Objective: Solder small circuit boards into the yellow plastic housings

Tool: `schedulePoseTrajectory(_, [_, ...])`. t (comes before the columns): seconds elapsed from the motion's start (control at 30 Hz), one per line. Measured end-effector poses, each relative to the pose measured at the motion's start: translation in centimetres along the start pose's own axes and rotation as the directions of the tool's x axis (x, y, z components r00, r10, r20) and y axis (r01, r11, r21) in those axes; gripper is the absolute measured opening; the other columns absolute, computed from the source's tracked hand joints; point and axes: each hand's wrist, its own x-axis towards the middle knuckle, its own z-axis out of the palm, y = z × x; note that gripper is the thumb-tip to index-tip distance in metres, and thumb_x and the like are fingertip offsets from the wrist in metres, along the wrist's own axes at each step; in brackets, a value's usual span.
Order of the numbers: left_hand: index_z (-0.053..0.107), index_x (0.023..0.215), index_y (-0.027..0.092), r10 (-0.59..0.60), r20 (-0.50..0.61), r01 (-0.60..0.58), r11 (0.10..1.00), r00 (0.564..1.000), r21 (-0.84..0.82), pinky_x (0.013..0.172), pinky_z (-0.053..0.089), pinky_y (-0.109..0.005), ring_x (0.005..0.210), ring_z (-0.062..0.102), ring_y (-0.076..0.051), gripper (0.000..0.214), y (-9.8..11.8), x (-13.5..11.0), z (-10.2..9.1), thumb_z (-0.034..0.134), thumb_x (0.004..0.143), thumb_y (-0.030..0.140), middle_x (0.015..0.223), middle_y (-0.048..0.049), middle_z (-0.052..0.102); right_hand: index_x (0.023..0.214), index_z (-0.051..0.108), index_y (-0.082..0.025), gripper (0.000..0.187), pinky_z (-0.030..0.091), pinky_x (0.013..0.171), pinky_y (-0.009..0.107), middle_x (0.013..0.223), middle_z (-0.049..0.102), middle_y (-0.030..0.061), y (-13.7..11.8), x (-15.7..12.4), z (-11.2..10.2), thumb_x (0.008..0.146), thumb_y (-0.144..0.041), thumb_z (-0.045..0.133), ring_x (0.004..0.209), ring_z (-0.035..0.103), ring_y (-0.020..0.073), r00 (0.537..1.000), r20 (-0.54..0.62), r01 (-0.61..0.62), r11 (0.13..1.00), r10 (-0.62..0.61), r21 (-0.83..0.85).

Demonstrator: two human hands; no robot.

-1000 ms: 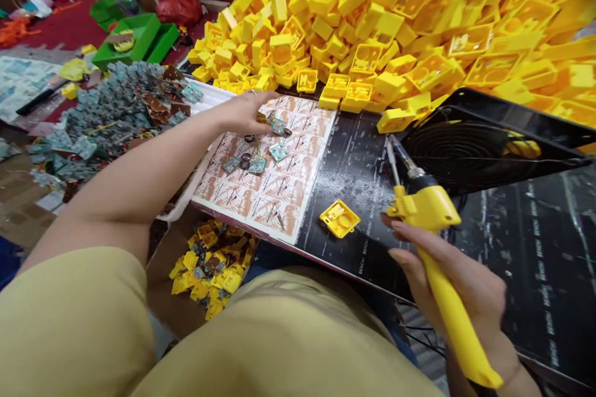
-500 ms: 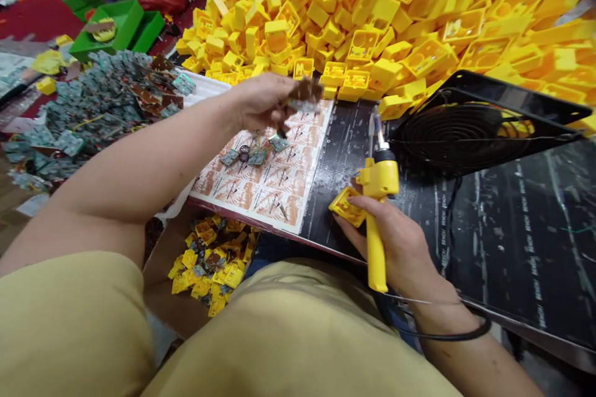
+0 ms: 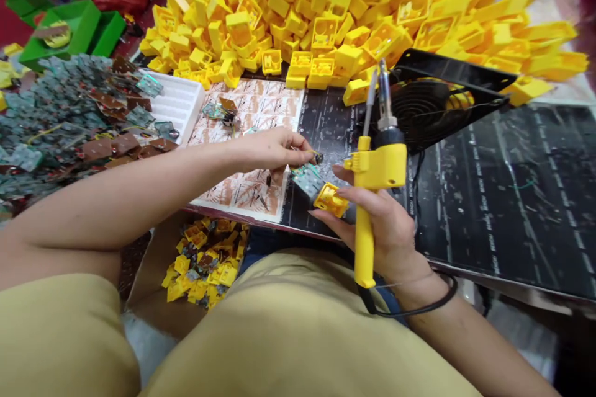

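Circuit board [image 3: 308,181] now beside small yellow case [image 3: 332,200]

The left hand [image 3: 274,147], half a second ago over the patterned sheet [image 3: 263,193], has come right, pinching the board or its wires, I cannot tell which; the right hand [image 3: 388,217] grips the soldering gun [image 3: 379,167] and the case, as before; leftmost stand green trays [image 3: 77,31], then heaped boards [image 3: 60,111], piled yellow cases [image 3: 279,6] behind, a black fan [image 3: 428,108], and black tabletop [image 3: 465,198].

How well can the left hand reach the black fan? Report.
Probably not directly: the left hand holds a circuit board, and the soldering gun stands between that hand and the fan.
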Motion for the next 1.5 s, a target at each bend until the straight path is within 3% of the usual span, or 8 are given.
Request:
schedulePoseTrajectory(0.4, [0.059, 0.093, 0.018, -0.048, -0.370, -0.105, 0.918, 0.928, -0.382, 0.048, 0.044, -0.021, 0.041, 0.054, -0.007, 0.009, -2.6, 0.3, 0.5, 0.060, 0.085, 0.012, 0.060, 0.0044, 0.060, 0.122, 0.045, -0.023, 0.047, 0.062, 0.087, 0.036, 0.117, 0.069, 0.0099, -1.4, 1.9, 0.4, 0.084, -0.013, 0.070, 0.107, 0.070, 0.0231, 1.000, -0.012, -0.027, 1.000, 0.026, -0.013])
schedulePoseTrajectory(0.53, [0.066, 0.103, 0.016, 0.094, -0.471, -0.048, 0.993, 0.877, 0.110, 0.057, 0.048, -0.027, 0.049, 0.059, -0.013, 0.019, -3.9, -0.2, -3.0, 0.061, 0.086, 0.021, 0.057, 0.0008, 0.059, 0.126, 0.044, -0.024, 0.055, 0.062, 0.093, 0.041, 0.133, 0.062, 0.0141, -1.3, 1.5, 0.2, 0.081, -0.007, 0.071, 0.109, 0.069, 0.0254, 1.000, -0.015, -0.022, 0.999, 0.023, 0.037])
schedulePoseTrajectory(0.7, [0.070, 0.116, 0.013, 0.390, -0.496, 0.264, 0.515, 0.776, 0.816, 0.082, 0.050, -0.043, 0.099, 0.068, -0.034, 0.037, -3.8, -3.7, -4.1, 0.067, 0.084, 0.031, 0.098, -0.0168, 0.073, 0.130, 0.045, -0.027, 0.063, 0.062, 0.094, 0.042, 0.144, 0.054, 0.0139, -0.7, 1.0, 0.8, 0.078, -0.004, 0.073, 0.117, 0.066, 0.0269, 0.999, -0.045, 0.019, 0.997, -0.016, 0.074])
schedulePoseTrajectory(0.8, [0.076, 0.105, 0.014, 0.477, -0.394, 0.129, 0.497, 0.786, 0.858, 0.094, 0.048, -0.048, 0.110, 0.065, -0.035, 0.029, -4.0, -5.2, -1.8, 0.056, 0.093, 0.032, 0.113, -0.0175, 0.072, 0.133, 0.045, -0.028, 0.070, 0.062, 0.095, 0.045, 0.145, 0.053, 0.0137, -0.6, 0.8, 1.0, 0.075, -0.003, 0.076, 0.120, 0.064, 0.0281, 0.996, -0.082, 0.045, 0.997, -0.039, 0.067])
schedulePoseTrajectory(1.0, [0.077, 0.103, 0.018, 0.445, -0.363, -0.443, 0.892, 0.819, 0.093, 0.106, 0.044, -0.035, 0.117, 0.065, -0.022, 0.033, -5.9, -3.9, 3.1, 0.060, 0.090, 0.043, 0.119, -0.0092, 0.074, 0.134, 0.045, -0.032, 0.077, 0.064, 0.089, 0.047, 0.150, 0.048, 0.0119, -0.3, 0.2, 1.1, 0.071, -0.005, 0.080, 0.118, 0.065, 0.0286, 0.988, -0.143, 0.061, 0.995, -0.050, 0.077])
schedulePoseTrajectory(1.17, [0.071, 0.079, 0.019, 0.178, -0.438, -0.465, 0.495, 0.881, -0.734, 0.099, 0.046, -0.028, 0.100, 0.070, -0.016, 0.016, -4.5, -1.8, 6.5, 0.081, 0.072, 0.030, 0.089, -0.0016, 0.077, 0.141, 0.041, -0.031, 0.084, 0.063, 0.093, 0.048, 0.145, 0.053, 0.0119, -0.8, 0.0, 1.3, 0.071, -0.004, 0.079, 0.122, 0.062, 0.0296, 0.984, -0.172, 0.053, 0.997, -0.043, 0.056])
schedulePoseTrajectory(1.37, [0.064, 0.072, 0.019, 0.120, -0.388, -0.405, 0.324, 0.914, -0.855, 0.080, 0.050, -0.023, 0.078, 0.068, -0.011, 0.019, -3.2, -0.8, 8.4, 0.082, 0.068, 0.022, 0.073, 0.0029, 0.073, 0.141, 0.041, -0.028, 0.078, 0.062, 0.095, 0.043, 0.137, 0.060, 0.0120, -1.1, -0.5, 1.1, 0.075, -0.011, 0.080, 0.116, 0.066, 0.0270, 0.984, -0.177, 0.041, 0.999, -0.038, 0.011])
schedulePoseTrajectory(1.5, [0.066, 0.071, 0.019, 0.247, -0.442, -0.486, 0.649, 0.862, -0.585, 0.070, 0.049, -0.023, 0.064, 0.064, -0.011, 0.026, -4.2, -1.7, 6.7, 0.086, 0.063, 0.033, 0.064, 0.0036, 0.069, 0.139, 0.040, -0.027, 0.075, 0.062, 0.094, 0.043, 0.135, 0.061, 0.0144, 0.2, -1.4, -0.1, 0.077, -0.028, 0.082, 0.115, 0.067, 0.0270, 0.997, -0.082, -0.003, 1.000, 0.004, 0.007])
